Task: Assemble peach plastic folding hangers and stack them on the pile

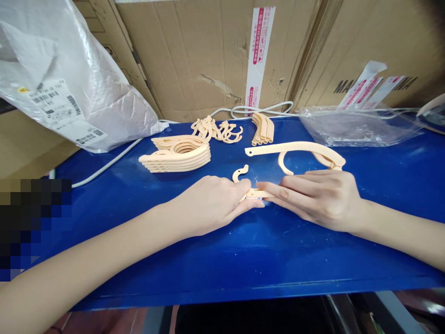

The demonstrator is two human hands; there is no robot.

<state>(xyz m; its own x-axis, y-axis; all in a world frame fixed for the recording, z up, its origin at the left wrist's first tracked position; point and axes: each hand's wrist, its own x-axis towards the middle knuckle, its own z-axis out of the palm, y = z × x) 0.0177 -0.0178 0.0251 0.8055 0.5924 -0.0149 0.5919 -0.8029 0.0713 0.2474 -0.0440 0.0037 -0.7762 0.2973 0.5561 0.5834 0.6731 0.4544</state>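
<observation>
Nearest us, above the shiny blue table [243, 264], our left hand [205, 204] pinches one end of a narrow cream plastic strip [259, 193], while our right hand [323, 197], fingers bent close together, grips the other. The strip looks light, stiff and slightly slick; we judge its flat sides near the ends the safest hold, since twisting might crack it. Just beyond our left fingertips shows a small curved cream plastic hook [236, 175]; we cannot tell whether it joins the strip. Farther off lie a long curved cream plastic arm [295, 147] and, leftward, stacked cream plastic frames [177, 163].
</observation>
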